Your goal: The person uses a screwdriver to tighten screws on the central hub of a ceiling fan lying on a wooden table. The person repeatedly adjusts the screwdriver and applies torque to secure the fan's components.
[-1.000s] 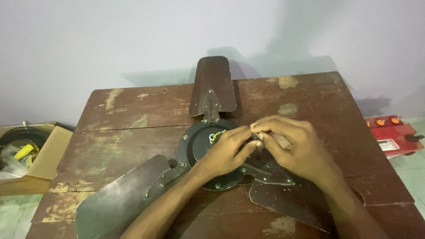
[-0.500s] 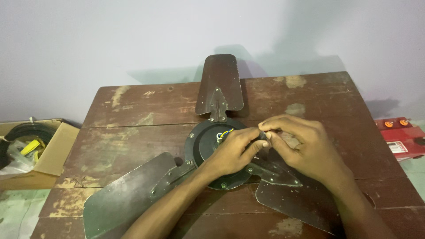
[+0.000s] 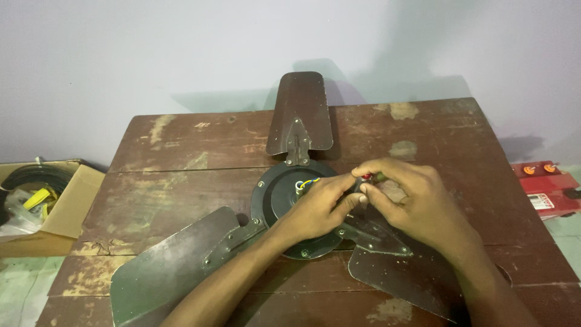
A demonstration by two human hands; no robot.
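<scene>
1. Your left hand (image 3: 318, 209) and right hand (image 3: 411, 200) meet fingertip to fingertip, both grips pinched on a small red-tipped piece (image 3: 366, 177).
2. They work just above the ceiling fan's dark round motor (image 3: 281, 200), where yellow and blue wires (image 3: 307, 181) emerge.
3. Three brown blades (image 3: 301, 112) spread across the worn wooden table (image 3: 181, 157).
4. A cardboard box (image 3: 66, 206) sits on the floor at left.
</scene>
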